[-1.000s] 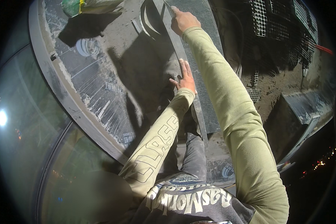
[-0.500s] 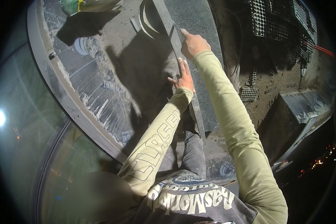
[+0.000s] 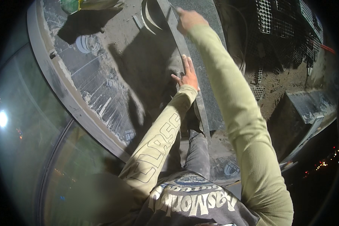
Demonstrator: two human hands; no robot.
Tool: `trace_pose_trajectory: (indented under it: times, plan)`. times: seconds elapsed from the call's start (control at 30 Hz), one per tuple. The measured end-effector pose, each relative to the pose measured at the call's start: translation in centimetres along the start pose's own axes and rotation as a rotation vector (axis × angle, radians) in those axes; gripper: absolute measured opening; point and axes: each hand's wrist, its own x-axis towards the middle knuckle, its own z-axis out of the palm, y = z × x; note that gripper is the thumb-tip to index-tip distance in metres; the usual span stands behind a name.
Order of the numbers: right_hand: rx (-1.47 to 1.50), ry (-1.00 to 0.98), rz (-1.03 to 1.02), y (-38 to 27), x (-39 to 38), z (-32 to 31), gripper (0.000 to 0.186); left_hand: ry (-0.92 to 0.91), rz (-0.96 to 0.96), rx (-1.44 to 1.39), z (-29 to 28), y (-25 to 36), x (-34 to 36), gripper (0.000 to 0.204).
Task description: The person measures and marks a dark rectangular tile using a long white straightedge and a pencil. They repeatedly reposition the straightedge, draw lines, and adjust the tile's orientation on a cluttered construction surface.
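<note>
A long grey straightedge bar (image 3: 184, 49) lies along the left side of a dark grey speckled slab (image 3: 206, 94). My left hand (image 3: 187, 77) rests open on the bar, two fingers stretched along it and the thumb out to the left. Farther away, my right hand (image 3: 192, 20) is closed over the slab, beside the bar. A thin pointed tool (image 3: 172, 6) sticks out from its fingers against the bar's edge. Its exact kind is hidden by the hand.
A curved kerb (image 3: 60, 90) and a glass wall (image 3: 15, 124) run along the left. A green bag (image 3: 69, 5) lies at the far left. Black perforated panels (image 3: 278, 26) are piled at the far right, with a dark metal-edged block (image 3: 309, 107) nearer. A curved ring-like piece (image 3: 148, 19) lies left of the bar.
My right hand has slid away from me along the bar with the thin tool. My left hand stays in place on the bar.
</note>
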Motion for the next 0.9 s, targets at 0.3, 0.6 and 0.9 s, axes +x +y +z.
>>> trace_pose_trajectory:
  times: [0.3,0.6,0.9]
  plan:
    - [0.026,-0.176,0.081,4.5,-14.2,4.0,0.055,0.125,0.0,-0.013,2.1,-1.2,0.9,0.147]
    - [0.111,0.134,-0.074,-2.0,1.6,-2.4,0.037,0.054,-0.007,-0.027,0.5,-0.5,0.1,0.144]
    - [0.072,-0.092,-0.016,3.9,-11.4,6.4,0.055,0.175,0.062,0.29,3.1,-2.1,1.3,0.138]
